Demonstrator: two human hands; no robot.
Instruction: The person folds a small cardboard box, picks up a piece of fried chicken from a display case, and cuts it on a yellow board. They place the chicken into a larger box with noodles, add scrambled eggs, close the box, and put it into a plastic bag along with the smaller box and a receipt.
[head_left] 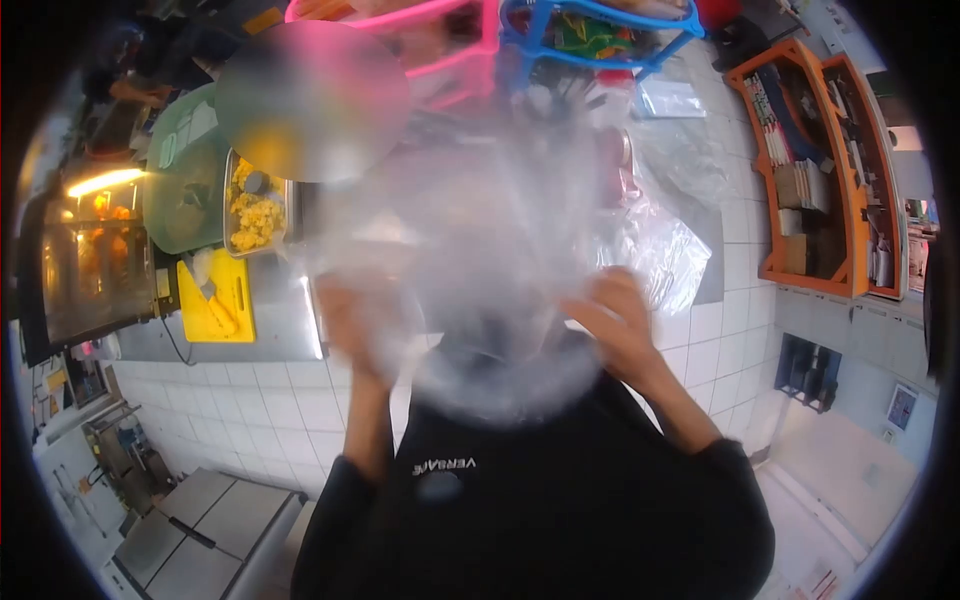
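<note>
A large clear plastic bag (470,230) spreads in front of my chest, smeared by motion. My left hand (352,315) grips its left side, the fingers blurred. On the opposite side, my right hand (618,318) has its fingers closed on the bag's edge, with the thumb pointing inward. The bag's lower part hangs close to my black shirt (560,500). Through the film, the counter behind shows only dimly. More clear plastic bags (650,250) lie on the counter just beyond my right hand.
To the left are a metal tray (256,205) of yellow food pieces, a yellow cutting board (240,290) with a knife (215,308), and a lit glass case (95,250). A pink basket (490,30) and a blue basket (600,60) stand behind. An orange cabinet (850,190) is at right.
</note>
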